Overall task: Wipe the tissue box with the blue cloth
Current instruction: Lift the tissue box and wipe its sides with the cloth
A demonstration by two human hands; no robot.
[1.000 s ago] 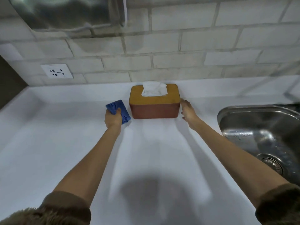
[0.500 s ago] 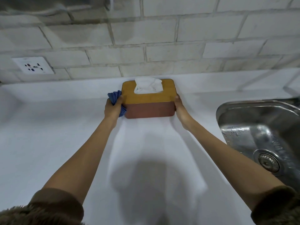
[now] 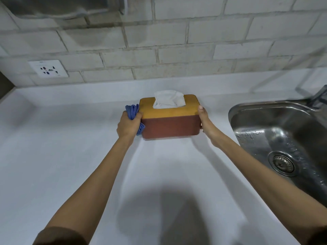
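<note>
The tissue box [image 3: 170,125] has a reddish-brown body and a yellow wooden lid, with a white tissue [image 3: 168,99] sticking out of the top. It sits between my two hands near the back of the white counter [image 3: 70,156]. My left hand [image 3: 127,125] holds the bunched blue cloth [image 3: 132,110] and presses it against the box's left end. My right hand [image 3: 205,121] grips the right end, thumb on the lid edge. Whether the box rests on the counter or is slightly lifted, I cannot tell.
A steel sink [image 3: 283,138] with a drain [image 3: 282,163] lies to the right, its tap [image 3: 318,96] at the far edge. A wall socket [image 3: 48,68] sits on the brick wall at the left. A metal hood [image 3: 62,7] hangs above.
My left hand carried the cloth from beside the box onto its left end. My right hand closed on the right end. The box has come a little toward me.
</note>
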